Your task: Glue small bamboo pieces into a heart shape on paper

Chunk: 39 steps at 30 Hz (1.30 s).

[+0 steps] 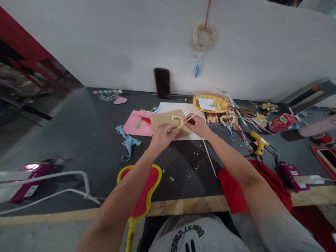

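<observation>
Over a brown sheet point(162, 118) on the table, my left hand point(163, 134) pinches the lower end of a curved, cream-coloured beaded piece point(180, 122). Close by on the right, my right hand point(196, 124) has its fingers closed on a thin pale stick point(194, 115), whose lower left end meets the curved piece. Under the brown sheet lie a white sheet point(170, 105) and a pink sheet point(133, 124). Blue tassels point(128, 141) rest left of the pink sheet.
A yellow basket point(195, 102), craft strips point(241, 117) and a yellow glue gun point(259, 142) sit right. A phone point(162, 83) leans on the wall below left of a hanging heart point(195, 36). Red cloth point(233, 192) and a yellow-rimmed swatter point(156, 175) lie near the front edge.
</observation>
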### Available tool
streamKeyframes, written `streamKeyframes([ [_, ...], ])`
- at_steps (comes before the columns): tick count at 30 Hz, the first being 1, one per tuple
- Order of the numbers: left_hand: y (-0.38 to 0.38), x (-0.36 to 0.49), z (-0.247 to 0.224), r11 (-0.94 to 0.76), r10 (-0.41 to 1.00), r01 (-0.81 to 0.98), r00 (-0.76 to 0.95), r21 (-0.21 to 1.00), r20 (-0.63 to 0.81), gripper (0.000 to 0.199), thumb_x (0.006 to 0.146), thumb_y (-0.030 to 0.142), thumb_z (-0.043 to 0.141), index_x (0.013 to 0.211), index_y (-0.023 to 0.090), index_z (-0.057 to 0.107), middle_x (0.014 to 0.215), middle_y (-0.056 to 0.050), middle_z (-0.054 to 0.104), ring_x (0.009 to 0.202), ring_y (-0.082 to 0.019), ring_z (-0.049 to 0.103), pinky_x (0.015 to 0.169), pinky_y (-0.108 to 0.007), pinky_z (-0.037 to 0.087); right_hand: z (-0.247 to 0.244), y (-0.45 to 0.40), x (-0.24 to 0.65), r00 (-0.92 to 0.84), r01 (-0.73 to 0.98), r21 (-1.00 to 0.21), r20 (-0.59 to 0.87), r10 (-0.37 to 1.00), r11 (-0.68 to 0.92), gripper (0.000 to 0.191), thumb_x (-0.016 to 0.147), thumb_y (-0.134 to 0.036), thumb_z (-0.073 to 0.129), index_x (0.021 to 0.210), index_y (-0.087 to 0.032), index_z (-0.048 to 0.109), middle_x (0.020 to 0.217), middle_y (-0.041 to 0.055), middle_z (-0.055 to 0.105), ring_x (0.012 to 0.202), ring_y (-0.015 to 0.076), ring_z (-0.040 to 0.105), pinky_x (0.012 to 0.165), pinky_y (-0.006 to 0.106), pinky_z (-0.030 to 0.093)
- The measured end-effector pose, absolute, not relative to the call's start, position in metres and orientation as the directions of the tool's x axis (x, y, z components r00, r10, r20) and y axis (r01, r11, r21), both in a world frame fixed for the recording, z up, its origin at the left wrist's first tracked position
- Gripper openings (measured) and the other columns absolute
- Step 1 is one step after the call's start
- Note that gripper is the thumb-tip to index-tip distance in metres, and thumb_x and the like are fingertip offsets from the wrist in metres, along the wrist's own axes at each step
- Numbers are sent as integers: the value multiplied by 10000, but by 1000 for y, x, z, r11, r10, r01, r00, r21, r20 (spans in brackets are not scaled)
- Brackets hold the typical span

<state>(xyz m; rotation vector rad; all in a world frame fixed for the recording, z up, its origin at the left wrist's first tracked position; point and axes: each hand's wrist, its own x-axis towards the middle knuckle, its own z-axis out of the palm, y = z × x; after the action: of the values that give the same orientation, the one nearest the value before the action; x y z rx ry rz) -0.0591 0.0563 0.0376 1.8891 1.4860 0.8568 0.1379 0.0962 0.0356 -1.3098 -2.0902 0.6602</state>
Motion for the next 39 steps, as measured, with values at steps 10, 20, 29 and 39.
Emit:
streamKeyframes([
  [10, 16, -18, 65, 225, 965, -359, 209, 906, -157, 317, 625, 454, 813, 795, 189, 770, 816, -42, 728, 780, -154, 619, 673, -251, 457, 64, 33, 149, -395, 498, -311, 750, 530, 810, 78, 895, -203, 572, 849, -249, 614, 942, 64, 720, 877, 181, 659, 793, 344, 540],
  [20, 4, -10, 63, 278, 954, -516, 249, 810, -168, 244, 602, 380, 849, 685, 183, 733, 708, -6, 701, 692, -122, 614, 699, -254, 493, 57, 11, 161, -445, 503, -200, 774, 451, 841, 216, 873, -151, 613, 1035, -290, 649, 1034, 46, 706, 941, 193, 651, 799, 368, 565],
  [29, 6, -25, 71, 337, 929, -458, 306, 822, -211, 270, 717, 392, 762, 808, 194, 603, 681, 19, 650, 683, -149, 667, 728, -329, 555, 55, -22, 215, -265, 707, -292, 735, 624, 644, 300, 853, -118, 589, 1122, -250, 607, 1072, 102, 648, 1006, 227, 624, 861, 413, 547],
  [39, 15, -23, 62, -77, 973, -136, 205, 988, 104, 189, 825, 368, 672, 823, 179, 678, 733, -6, 602, 539, -64, 454, 502, -209, 370, 24, -63, 270, -170, 889, -301, 481, 860, 345, 149, 930, -188, 488, 938, -204, 636, 916, 94, 672, 926, 239, 619, 844, 415, 526],
])
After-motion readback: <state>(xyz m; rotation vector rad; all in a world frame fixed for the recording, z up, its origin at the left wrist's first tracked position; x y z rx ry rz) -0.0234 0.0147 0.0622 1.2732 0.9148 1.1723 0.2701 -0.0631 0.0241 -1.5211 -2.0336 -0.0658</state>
